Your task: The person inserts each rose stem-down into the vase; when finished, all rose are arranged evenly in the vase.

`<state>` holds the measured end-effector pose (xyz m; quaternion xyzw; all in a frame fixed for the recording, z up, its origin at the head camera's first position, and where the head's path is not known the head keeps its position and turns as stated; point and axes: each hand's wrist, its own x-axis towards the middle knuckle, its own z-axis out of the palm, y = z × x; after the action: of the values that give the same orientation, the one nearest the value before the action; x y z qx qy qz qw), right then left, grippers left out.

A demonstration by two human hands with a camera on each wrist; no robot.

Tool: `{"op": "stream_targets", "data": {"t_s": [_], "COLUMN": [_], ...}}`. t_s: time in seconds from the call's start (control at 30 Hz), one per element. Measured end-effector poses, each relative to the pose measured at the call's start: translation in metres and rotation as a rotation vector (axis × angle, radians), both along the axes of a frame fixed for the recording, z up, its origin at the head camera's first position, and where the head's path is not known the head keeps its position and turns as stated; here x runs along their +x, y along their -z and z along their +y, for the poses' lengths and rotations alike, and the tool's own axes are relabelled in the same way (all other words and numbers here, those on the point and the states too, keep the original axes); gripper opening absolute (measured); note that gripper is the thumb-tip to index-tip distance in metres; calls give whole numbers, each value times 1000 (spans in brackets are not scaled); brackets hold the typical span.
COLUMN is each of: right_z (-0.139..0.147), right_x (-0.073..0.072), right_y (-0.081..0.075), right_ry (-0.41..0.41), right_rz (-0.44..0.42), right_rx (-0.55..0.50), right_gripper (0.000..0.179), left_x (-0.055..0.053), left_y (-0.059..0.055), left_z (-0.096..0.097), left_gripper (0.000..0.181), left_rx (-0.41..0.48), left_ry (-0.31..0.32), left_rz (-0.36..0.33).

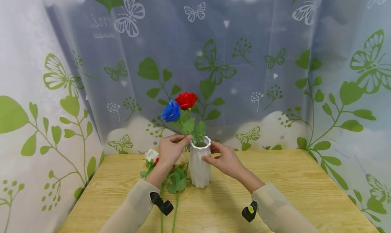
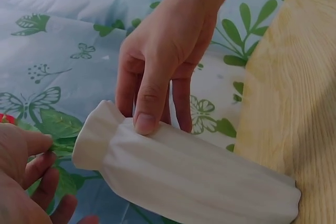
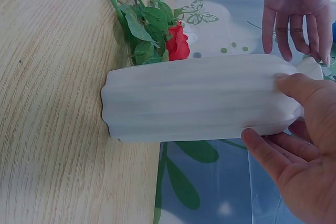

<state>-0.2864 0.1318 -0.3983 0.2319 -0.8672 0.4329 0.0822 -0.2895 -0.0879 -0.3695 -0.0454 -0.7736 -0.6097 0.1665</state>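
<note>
We see 1 white vase [image 1: 200, 170] upright on the counter [image 1: 275, 182], right grip [image 1: 226, 161] holding it near the neck, left grip [image 1: 171, 151] pinching greenery [image 2: 64, 148] at the mouth. We judge the vase stiff, smooth, maybe breakable: hold below the rim. Blue rose [image 1: 171, 111] and red rose [image 1: 187, 100] look light, bendy; take by stem. We count 2 blooms in it, at least 2 lying beside: 1 white rose [image 1: 151, 155], 1 red bloom [image 3: 178, 41]
</note>
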Motion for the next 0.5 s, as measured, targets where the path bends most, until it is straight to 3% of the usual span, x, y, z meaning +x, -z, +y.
{"op": "stream_targets", "data": {"t_s": [0.27,0.5], "right_z": [0,0], "right_x": [0,0], "right_y": [0,0], "right_ry": [5,12], "right_rz": [-7,-11], "right_rx": [1,-2], "right_gripper": [58,59], "left_x": [-2,-2], "left_y": [-5,-5], "left_z": [-2,1], "left_gripper": [29,29], "left_rx": [-38,-64], "left_ry": [-76,-26], "left_rz": [73,118]}}
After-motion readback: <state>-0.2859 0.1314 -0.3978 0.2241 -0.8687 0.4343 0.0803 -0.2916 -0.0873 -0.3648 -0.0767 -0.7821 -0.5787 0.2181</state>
